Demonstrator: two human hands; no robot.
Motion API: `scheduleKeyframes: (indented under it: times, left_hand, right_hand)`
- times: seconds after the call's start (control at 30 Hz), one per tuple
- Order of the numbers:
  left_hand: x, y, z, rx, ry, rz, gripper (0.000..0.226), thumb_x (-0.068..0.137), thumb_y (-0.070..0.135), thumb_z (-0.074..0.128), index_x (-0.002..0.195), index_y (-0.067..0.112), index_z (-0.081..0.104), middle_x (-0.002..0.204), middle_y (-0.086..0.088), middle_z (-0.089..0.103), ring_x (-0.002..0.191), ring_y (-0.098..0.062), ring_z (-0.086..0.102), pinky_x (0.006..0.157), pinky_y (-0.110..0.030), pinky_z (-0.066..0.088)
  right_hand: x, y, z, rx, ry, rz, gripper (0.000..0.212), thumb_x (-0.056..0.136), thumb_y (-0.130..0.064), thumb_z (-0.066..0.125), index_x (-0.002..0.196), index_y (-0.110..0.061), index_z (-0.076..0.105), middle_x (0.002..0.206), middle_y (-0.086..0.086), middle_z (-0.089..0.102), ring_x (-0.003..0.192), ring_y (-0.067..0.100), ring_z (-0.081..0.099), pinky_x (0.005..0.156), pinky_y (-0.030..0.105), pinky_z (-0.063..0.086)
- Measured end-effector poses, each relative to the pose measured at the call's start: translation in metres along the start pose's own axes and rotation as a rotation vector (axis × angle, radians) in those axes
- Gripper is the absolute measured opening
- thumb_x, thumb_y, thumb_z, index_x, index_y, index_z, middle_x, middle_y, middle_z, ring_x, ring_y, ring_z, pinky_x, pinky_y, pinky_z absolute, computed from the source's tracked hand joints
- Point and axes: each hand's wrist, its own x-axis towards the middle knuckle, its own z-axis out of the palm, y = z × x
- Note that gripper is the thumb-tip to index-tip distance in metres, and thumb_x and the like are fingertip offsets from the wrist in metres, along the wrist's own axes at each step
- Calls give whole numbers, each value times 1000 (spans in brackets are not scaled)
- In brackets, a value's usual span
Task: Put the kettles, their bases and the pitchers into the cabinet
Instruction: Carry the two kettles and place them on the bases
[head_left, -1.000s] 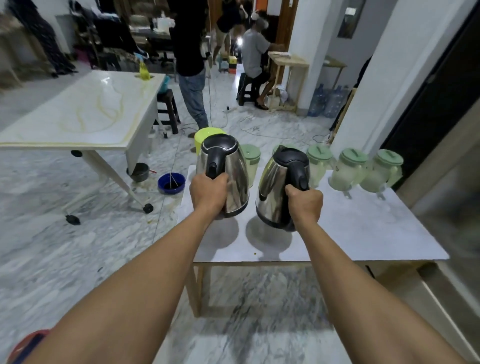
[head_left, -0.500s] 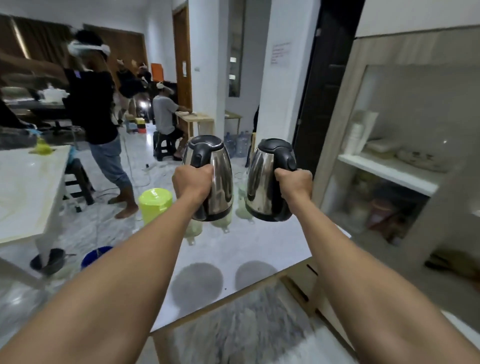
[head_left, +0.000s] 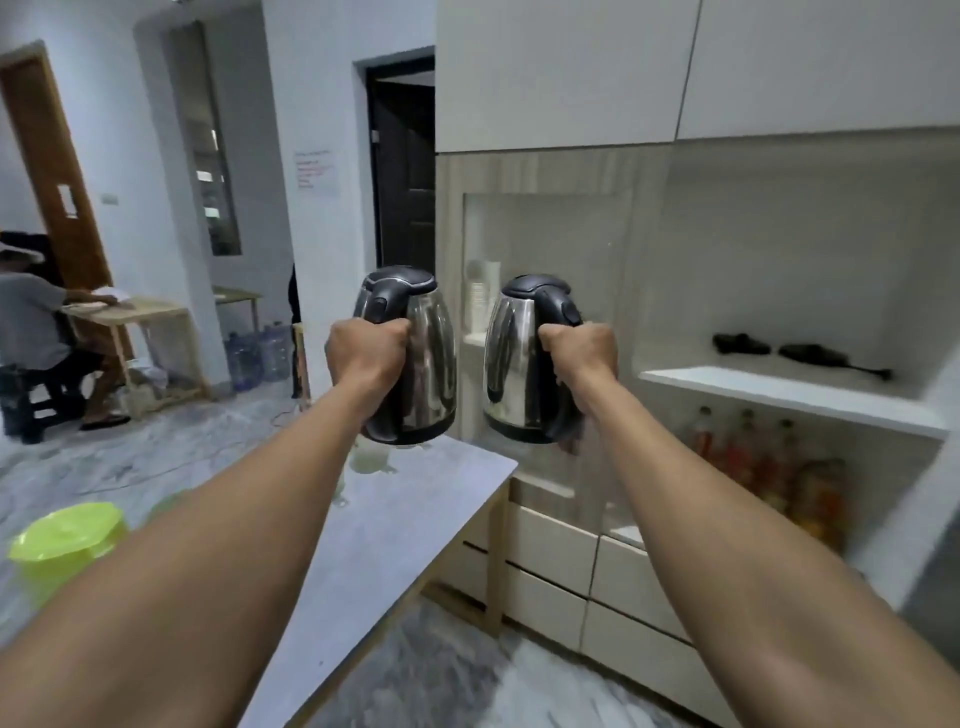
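Note:
Two steel kettles with black lids and handles hang in the air at chest height. My left hand (head_left: 366, 358) grips the handle of the left kettle (head_left: 426, 358). My right hand (head_left: 582, 353) grips the handle of the right kettle (head_left: 511, 358). Both are held upright in front of the open cabinet (head_left: 795, 395), whose white shelf carries two black kettle bases (head_left: 740, 344) with a cord. A pale pitcher (head_left: 370, 458) stands on the grey table (head_left: 395, 540) below the left kettle, mostly hidden by it and my arm.
A lime-green lidded container (head_left: 67, 538) sits at the lower left. Bottles (head_left: 748, 457) fill the compartment under the shelf, with drawers (head_left: 550, 566) below. A seated person (head_left: 36, 332) and a wooden table (head_left: 140, 312) are at the far left.
I have lifted both kettles off the table and turned right, so the cabinet with its shelf and bases now fills the view. The row of pitchers has slid out of sight.

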Motion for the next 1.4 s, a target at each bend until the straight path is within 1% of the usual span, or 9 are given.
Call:
scheduleKeyframes:
  times: [0.1, 0.33, 0.47, 0.63, 0.77, 0.83, 0.93, 1.23, 1.4]
  left_hand:
    - [-13, 18, 31, -48, -67, 8, 24, 65, 31, 69, 71, 8, 68, 71, -8, 65, 69, -31, 63, 57, -29, 41]
    - [-51, 63, 122, -136, -256, 41, 21, 62, 29, 69, 61, 9, 64, 59, -6, 60, 56, -28, 59, 48, -27, 39]
    - [-75, 89, 176, -170, -312, 40, 29, 52, 32, 68, 62, 6, 66, 61, -10, 63, 58, -30, 63, 51, -35, 50]
    - [-109, 117, 233, -176, -378, 70, 19, 63, 27, 69, 62, 9, 63, 60, -7, 61, 59, -29, 61, 54, -34, 48]
    - [-127, 137, 280, -181, -394, 78, 20, 64, 27, 67, 62, 8, 62, 66, -11, 65, 62, -31, 63, 56, -40, 54]
    - [-138, 148, 303, -194, -413, 83, 20, 66, 27, 67, 62, 9, 61, 63, -9, 63, 60, -30, 61, 54, -37, 51]
    - [-147, 159, 336, -183, -449, 97, 20, 70, 26, 68, 62, 10, 60, 62, -5, 58, 57, -24, 54, 51, -30, 43]
    - [-135, 166, 442, -188, -500, 92, 22, 70, 26, 68, 60, 9, 57, 61, -5, 55, 54, -22, 50, 50, -28, 38]
    - [-109, 165, 503, -175, -507, 94, 22, 71, 28, 67, 63, 9, 58, 61, -4, 55, 54, -21, 50, 49, -28, 34]
  right_hand:
    - [6, 2, -43, -31, 54, -17, 24, 56, -32, 66, 68, -11, 66, 66, 7, 64, 63, 30, 62, 54, 35, 45]
    - [33, 15, -154, -79, 197, 11, 17, 58, -27, 68, 59, -12, 59, 54, 5, 56, 46, 26, 52, 45, 28, 38]
    - [50, 28, -214, -90, 245, 28, 17, 57, -22, 67, 54, -11, 55, 49, 5, 51, 44, 25, 46, 44, 29, 36]
    - [73, 46, -277, -112, 303, 55, 15, 63, -20, 68, 56, -13, 55, 50, 2, 52, 46, 24, 47, 45, 28, 35]
    - [95, 60, -320, -108, 343, 79, 15, 61, -19, 66, 56, -13, 53, 50, 4, 51, 47, 25, 47, 48, 31, 37]
    - [109, 65, -341, -104, 363, 69, 15, 61, -18, 66, 57, -12, 53, 50, 4, 50, 46, 25, 46, 48, 32, 37]
    - [129, 76, -365, -91, 393, 77, 14, 62, -16, 66, 58, -11, 53, 50, 5, 48, 44, 24, 43, 48, 32, 36]
    - [205, 113, -397, -118, 437, 110, 17, 61, -23, 66, 71, -9, 62, 58, 6, 57, 50, 24, 52, 51, 32, 42]
    - [262, 132, -396, -109, 450, 108, 12, 62, -18, 66, 61, -13, 55, 48, 1, 48, 44, 21, 45, 47, 31, 37]
